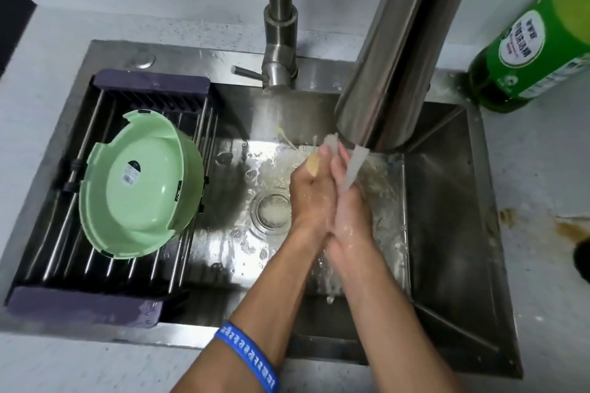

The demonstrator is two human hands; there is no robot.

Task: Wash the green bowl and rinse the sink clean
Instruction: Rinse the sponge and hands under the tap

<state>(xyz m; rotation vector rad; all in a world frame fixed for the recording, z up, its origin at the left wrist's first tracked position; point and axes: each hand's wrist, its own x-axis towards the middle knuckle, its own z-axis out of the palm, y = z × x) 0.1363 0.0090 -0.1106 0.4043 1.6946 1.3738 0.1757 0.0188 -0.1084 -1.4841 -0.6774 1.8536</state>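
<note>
Steel sink (447,201), head view: left hand (311,188) and right hand (349,198) pressed palm to palm under the faucet (399,51) stream, fingers (322,153) straight and together; a yellowish scrap sits at the left fingers. Green bowl (140,185) rests tilted on the drying rack (105,265), well left of the fingers. Risks, judged: splash off the fingers could re-soil the bowl; residue around the drain (271,210), just left of the fingers, may clog it; the tilted bowl may slide.

Pale green bowl (140,183); purple-ended rack (79,305); blue patterned wristband (247,356); green bottle (536,51).
</note>
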